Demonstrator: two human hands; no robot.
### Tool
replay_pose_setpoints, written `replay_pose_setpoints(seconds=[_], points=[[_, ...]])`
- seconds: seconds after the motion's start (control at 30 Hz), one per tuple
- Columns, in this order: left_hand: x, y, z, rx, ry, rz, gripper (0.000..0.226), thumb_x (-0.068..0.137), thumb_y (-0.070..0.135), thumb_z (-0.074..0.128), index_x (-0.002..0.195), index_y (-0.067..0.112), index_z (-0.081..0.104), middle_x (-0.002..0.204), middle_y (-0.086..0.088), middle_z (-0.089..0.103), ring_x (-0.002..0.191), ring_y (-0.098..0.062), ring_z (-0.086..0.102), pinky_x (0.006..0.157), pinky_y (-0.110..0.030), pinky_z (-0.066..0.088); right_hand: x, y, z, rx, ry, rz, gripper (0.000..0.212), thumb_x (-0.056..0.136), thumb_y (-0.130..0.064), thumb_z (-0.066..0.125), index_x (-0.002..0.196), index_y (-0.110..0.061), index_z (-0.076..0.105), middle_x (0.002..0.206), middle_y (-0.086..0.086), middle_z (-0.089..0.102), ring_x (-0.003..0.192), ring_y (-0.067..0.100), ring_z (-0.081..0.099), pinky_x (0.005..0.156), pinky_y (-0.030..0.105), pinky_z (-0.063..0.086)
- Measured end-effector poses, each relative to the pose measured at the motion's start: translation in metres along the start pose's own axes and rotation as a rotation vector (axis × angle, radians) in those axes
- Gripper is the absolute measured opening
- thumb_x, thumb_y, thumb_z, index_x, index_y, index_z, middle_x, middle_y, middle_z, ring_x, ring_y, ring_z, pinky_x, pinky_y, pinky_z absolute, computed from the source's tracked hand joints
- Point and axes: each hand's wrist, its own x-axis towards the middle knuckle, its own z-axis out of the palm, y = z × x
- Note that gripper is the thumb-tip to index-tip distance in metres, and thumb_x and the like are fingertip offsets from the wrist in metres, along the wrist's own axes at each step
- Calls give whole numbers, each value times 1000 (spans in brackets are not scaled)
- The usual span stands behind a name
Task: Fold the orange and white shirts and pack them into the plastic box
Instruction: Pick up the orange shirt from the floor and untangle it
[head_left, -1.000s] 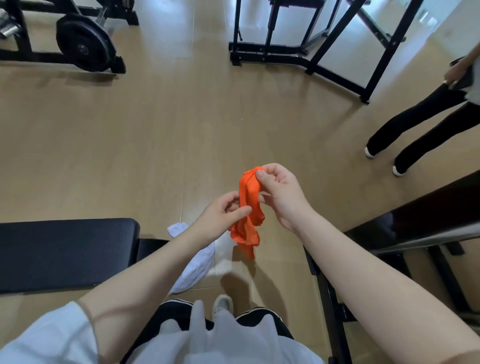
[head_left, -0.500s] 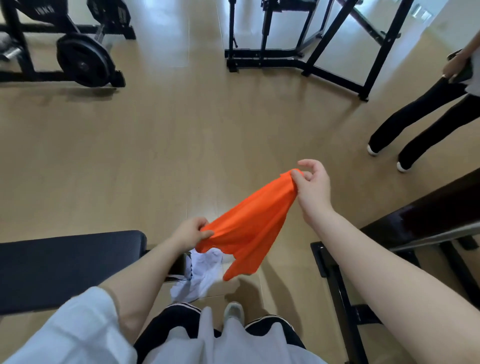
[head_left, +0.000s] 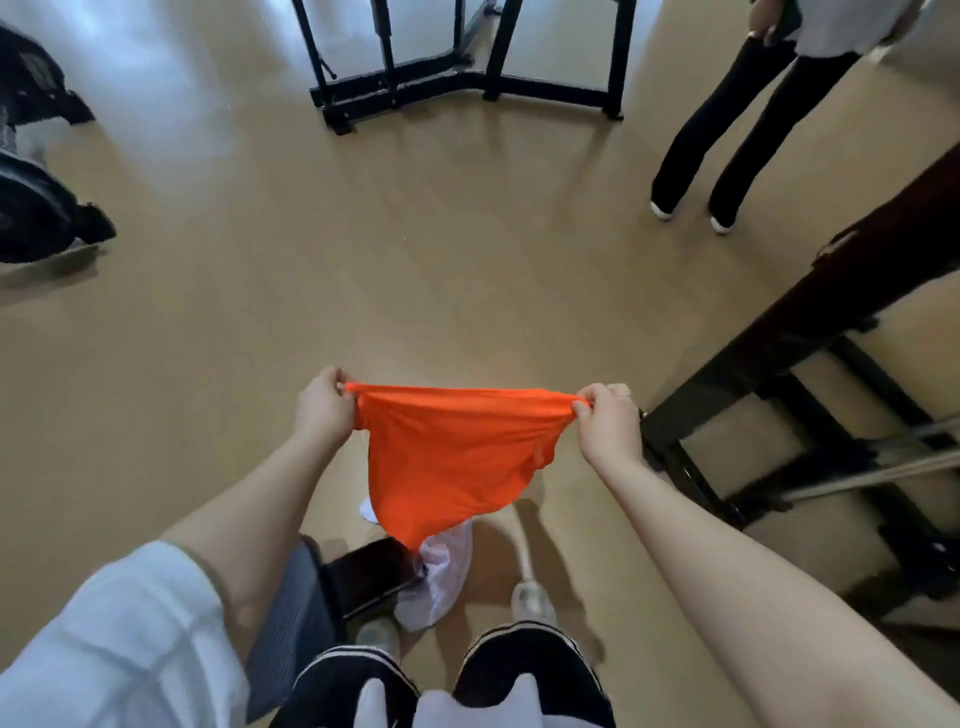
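Note:
The orange shirt (head_left: 452, 452) hangs in the air in front of me, its top edge stretched flat between my two hands. My left hand (head_left: 324, 408) pinches the left corner, and my right hand (head_left: 608, 426) pinches the right corner. The cloth droops to a point over my feet. Below it the white shirt (head_left: 441, 571) lies crumpled, draped off the end of a dark bench (head_left: 363, 577). No plastic box is in view.
A person in black trousers (head_left: 727, 135) stands at the upper right. A black rack frame (head_left: 467, 78) stands at the top, weight gear (head_left: 31, 208) at the left, and a dark bench with metal legs (head_left: 805, 364) at the right. The floor is tan wood.
The orange shirt went from a bunched wad between my hands to a spread sheet. My hands moved apart and level, stretching its top edge, and the camera tilted.

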Motion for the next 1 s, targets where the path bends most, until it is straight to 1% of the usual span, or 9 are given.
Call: replay_pose_setpoints(seconds=[0.1, 0.17, 0.23, 0.43, 0.53, 0.63, 0.73, 0.8, 1.0], points=[[22, 8, -2, -198, -79, 10, 21, 89, 1, 47, 108, 7, 55, 82, -7, 55, 63, -20, 50, 48, -14, 39, -13, -3, 19, -7, 47, 57, 18, 94, -16, 43, 99, -8, 59, 112, 14, 57, 107, 33, 52, 90, 38, 39], [32, 8, -1, -203, -187, 13, 12, 87, -2, 49, 84, 5, 58, 69, -8, 54, 47, -10, 51, 40, -9, 36, -28, -2, 30, 35, 53, 102, 17, 95, -15, 41, 99, -8, 56, 105, 14, 60, 100, 33, 55, 82, 38, 41], [39, 8, 0, -177, -280, 43, 28, 86, -5, 48, 63, 11, 50, 58, -6, 47, 28, -3, 43, 30, -6, 27, -49, 1, 36, 102, 115, 173, 15, 95, -13, 40, 96, -9, 54, 94, 10, 60, 91, 29, 55, 74, 35, 40], [44, 7, -10, -246, -378, 235, 24, 87, 4, 44, 70, 18, 52, 68, -5, 56, 64, -17, 53, 52, -16, 42, -109, -12, 33, 209, 298, 237, 21, 95, -11, 42, 105, -7, 60, 97, 1, 57, 91, 15, 50, 79, 26, 37], [45, -27, -24, 257, -260, 563, 17, 88, 10, 47, 94, 11, 62, 88, -20, 66, 88, -36, 60, 72, -38, 47, -137, -16, 48, 105, 228, 174, 23, 93, -10, 45, 105, -7, 64, 107, 8, 66, 102, 23, 57, 87, 30, 40], [47, -89, -42, 760, -227, 908, 26, 89, 7, 48, 110, 12, 62, 102, -17, 67, 105, -34, 54, 80, -39, 41, -166, -20, 86, 21, 52, 158, 21, 89, -9, 48, 99, -7, 66, 104, 14, 68, 101, 30, 58, 82, 33, 41], [42, -149, -56, 1061, -277, 920, 34, 92, 11, 42, 123, 20, 52, 117, -1, 64, 119, -24, 45, 86, -33, 35, -204, -28, 135, 30, -144, 159, 17, 80, -6, 51, 88, -8, 66, 90, 15, 68, 88, 31, 59, 70, 33, 40], [33, -184, -64, 1165, -315, 898, 33, 92, 12, 42, 122, 21, 52, 117, 2, 62, 115, -23, 48, 82, -31, 37, -234, -30, 165, 22, -245, 153, 17, 76, -4, 52, 83, -13, 65, 77, 8, 62, 77, 25, 54, 64, 28, 34], [-15, -285, -100, 1057, -399, 605, 27, 84, -5, 41, 104, 6, 54, 103, -14, 52, 92, -35, 59, 63, -35, 42, -319, -34, 238, 69, -376, 164, 13, 75, -2, 55, 74, -15, 53, 71, 3, 52, 70, 21, 45, 53, 21, 31]])
